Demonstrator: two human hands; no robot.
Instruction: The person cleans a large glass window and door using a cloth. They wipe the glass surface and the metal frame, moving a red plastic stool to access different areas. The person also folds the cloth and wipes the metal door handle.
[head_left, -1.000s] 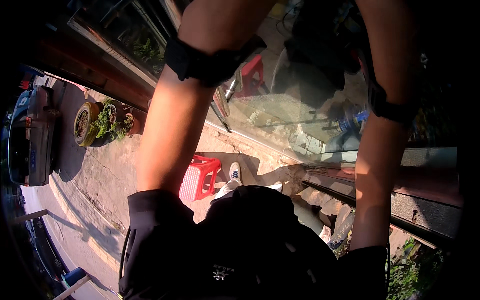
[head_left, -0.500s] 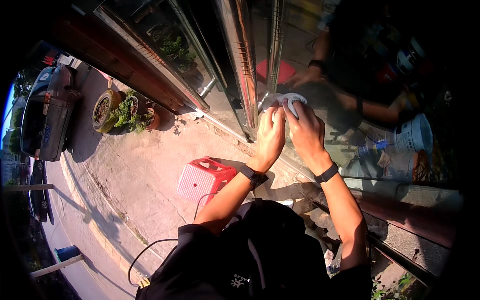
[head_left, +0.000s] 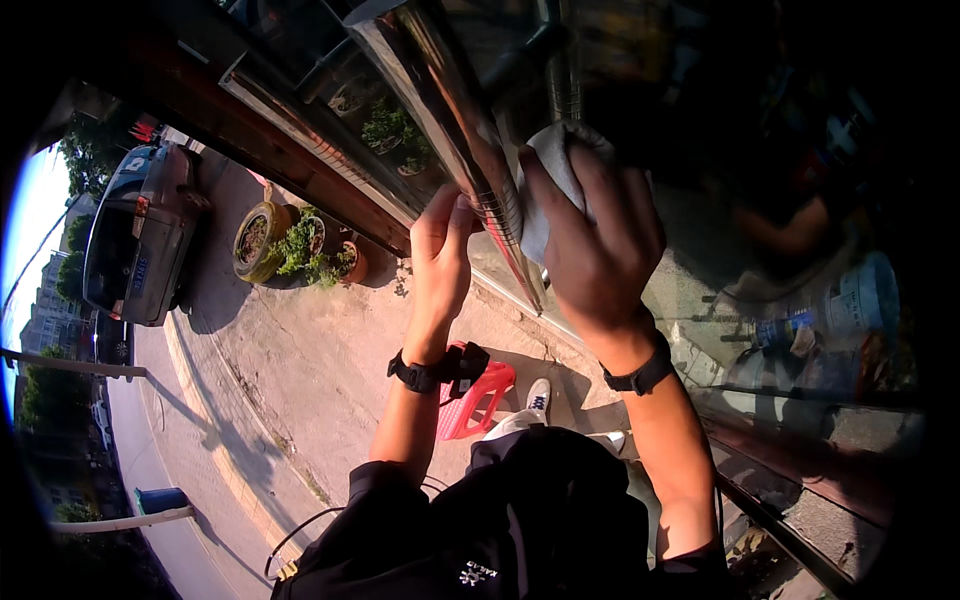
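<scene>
A thick polished metal tube handle [head_left: 455,120] runs down the front of a dark glass door [head_left: 700,210]. My right hand [head_left: 605,240] grips a crumpled whitish cloth [head_left: 562,165] against the right side of this handle, its fingers bent over the fabric. On the handle's other side is my left hand [head_left: 440,245], thumb and fingers drawn together close to the metal. Whatever its fingertips hold, if anything, cannot be made out. Both wrists wear black bands.
A red plastic stool [head_left: 478,400] stands on the pavement below my left forearm, near a white shoe [head_left: 539,395]. Potted plants [head_left: 310,250] and a yellow tyre planter [head_left: 262,242] sit by the doorway. A parked car [head_left: 140,235] is farther left. A bucket [head_left: 862,300] shows in the glass.
My hands have separated. The left one has left the cloth and moved to the handle's left side, while the right keeps the cloth on the right side. The view has shifted too.
</scene>
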